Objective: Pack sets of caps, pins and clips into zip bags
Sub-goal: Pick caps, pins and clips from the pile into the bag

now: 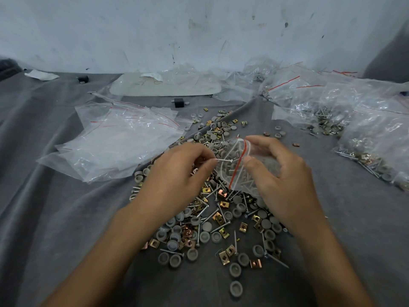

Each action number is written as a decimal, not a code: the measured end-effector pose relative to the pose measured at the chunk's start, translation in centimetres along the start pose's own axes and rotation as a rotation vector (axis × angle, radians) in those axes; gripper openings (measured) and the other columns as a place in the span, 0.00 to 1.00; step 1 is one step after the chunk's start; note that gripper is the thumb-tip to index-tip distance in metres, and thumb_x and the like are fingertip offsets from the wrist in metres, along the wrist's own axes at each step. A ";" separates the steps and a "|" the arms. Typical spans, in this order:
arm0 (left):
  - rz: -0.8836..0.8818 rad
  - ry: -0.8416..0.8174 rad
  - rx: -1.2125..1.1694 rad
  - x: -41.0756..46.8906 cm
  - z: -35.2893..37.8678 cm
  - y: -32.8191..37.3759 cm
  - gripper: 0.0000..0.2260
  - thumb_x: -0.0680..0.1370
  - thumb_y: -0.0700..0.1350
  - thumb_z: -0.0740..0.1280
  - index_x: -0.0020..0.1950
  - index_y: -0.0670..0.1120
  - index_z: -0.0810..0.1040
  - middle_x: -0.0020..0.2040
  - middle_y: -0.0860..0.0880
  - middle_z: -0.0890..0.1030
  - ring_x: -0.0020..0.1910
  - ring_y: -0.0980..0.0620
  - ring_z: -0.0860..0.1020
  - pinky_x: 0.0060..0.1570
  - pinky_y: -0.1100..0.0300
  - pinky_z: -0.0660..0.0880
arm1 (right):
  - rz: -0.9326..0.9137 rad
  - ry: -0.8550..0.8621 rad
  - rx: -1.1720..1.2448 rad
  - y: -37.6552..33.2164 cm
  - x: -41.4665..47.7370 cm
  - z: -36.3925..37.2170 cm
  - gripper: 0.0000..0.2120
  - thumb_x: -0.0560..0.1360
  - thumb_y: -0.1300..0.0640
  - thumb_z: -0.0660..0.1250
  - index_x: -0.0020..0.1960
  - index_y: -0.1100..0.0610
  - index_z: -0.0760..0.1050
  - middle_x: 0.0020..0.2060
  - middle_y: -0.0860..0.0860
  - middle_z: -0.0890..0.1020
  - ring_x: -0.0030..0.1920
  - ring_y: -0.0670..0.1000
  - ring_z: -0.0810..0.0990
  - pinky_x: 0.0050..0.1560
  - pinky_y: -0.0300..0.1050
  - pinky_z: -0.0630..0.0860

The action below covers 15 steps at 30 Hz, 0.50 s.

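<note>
**Work surface: grey cloth (55,218), lying in folds across the whole top.**

Centre: a loose heap (208,227) of grey caps (236,288), metal pins (235,242) and brass-coloured clips (223,256), thinning toward the near edge. Left, just beside the heap: a stack of empty zip bags (119,142) with red seals. Right: piled filled bags (354,120). Rear: a white flat panel (163,85), possibly a tray; two small black blocks (178,102) (83,79); crumpled white paper (41,74) far left.
</note>
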<state>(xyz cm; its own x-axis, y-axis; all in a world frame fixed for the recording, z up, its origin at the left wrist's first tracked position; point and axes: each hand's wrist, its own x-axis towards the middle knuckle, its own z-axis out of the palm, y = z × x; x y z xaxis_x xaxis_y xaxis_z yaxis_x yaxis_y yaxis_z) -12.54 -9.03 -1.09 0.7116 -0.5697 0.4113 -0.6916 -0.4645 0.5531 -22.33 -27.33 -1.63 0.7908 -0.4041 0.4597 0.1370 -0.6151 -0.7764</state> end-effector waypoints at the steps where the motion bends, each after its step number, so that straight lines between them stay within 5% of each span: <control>1: 0.012 -0.010 0.010 -0.1 0.2 0.1 0.05 0.81 0.53 0.67 0.51 0.55 0.80 0.42 0.63 0.77 0.45 0.65 0.75 0.40 0.70 0.66 | -0.003 0.001 -0.001 0.0 0.0 0.0 0.13 0.78 0.51 0.69 0.62 0.44 0.80 0.52 0.33 0.82 0.57 0.33 0.79 0.53 0.25 0.72; 6: 0.013 -0.021 -0.026 0.0 0.4 0.1 0.05 0.79 0.51 0.70 0.54 0.56 0.83 0.45 0.65 0.79 0.47 0.65 0.77 0.45 0.64 0.72 | -0.002 0.012 0.005 -0.1 0.0 0.1 0.14 0.77 0.49 0.68 0.62 0.44 0.80 0.51 0.32 0.82 0.56 0.33 0.79 0.54 0.35 0.75; 15: -0.026 -0.002 -0.301 0.0 0.4 0.5 0.09 0.80 0.47 0.70 0.51 0.63 0.82 0.43 0.64 0.82 0.39 0.63 0.78 0.38 0.67 0.71 | 0.010 0.003 0.014 -0.3 0.0 0.0 0.14 0.77 0.51 0.69 0.62 0.45 0.80 0.52 0.35 0.83 0.57 0.35 0.80 0.56 0.38 0.76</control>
<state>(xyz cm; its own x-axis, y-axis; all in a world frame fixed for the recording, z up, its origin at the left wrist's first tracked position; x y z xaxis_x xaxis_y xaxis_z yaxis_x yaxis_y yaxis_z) -12.95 -9.52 -1.14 0.7279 -0.5620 0.3929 -0.6052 -0.2570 0.7535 -22.39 -27.13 -1.44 0.7901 -0.4124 0.4535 0.1376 -0.6017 -0.7868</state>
